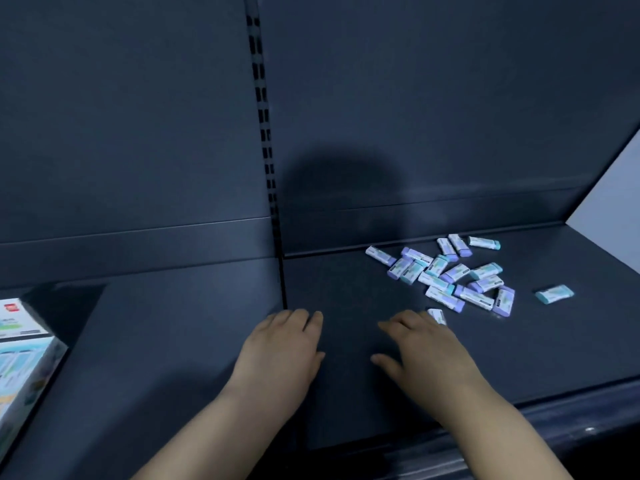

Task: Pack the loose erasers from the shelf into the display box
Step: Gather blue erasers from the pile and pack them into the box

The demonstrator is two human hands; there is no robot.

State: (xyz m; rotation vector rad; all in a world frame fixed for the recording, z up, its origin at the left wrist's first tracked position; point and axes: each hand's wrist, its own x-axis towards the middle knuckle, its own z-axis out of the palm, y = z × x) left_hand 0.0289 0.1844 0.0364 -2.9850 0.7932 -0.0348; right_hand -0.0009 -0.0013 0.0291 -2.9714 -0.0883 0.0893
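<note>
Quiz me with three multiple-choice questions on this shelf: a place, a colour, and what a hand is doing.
1. Where does the display box stand?
A) far left of the shelf
B) by the right wall
C) dead centre

2. What colours tip the erasers?
A) red and yellow
B) purple and teal
C) black and orange

3. What is the left hand doing?
A) gripping an eraser
B) resting open, holding nothing
C) lifting the box

Answers:
1. A: the box sits at the picture's left edge.
2. B: purple and teal ends show.
3. B: its fingers lie relaxed on the shelf.
</note>
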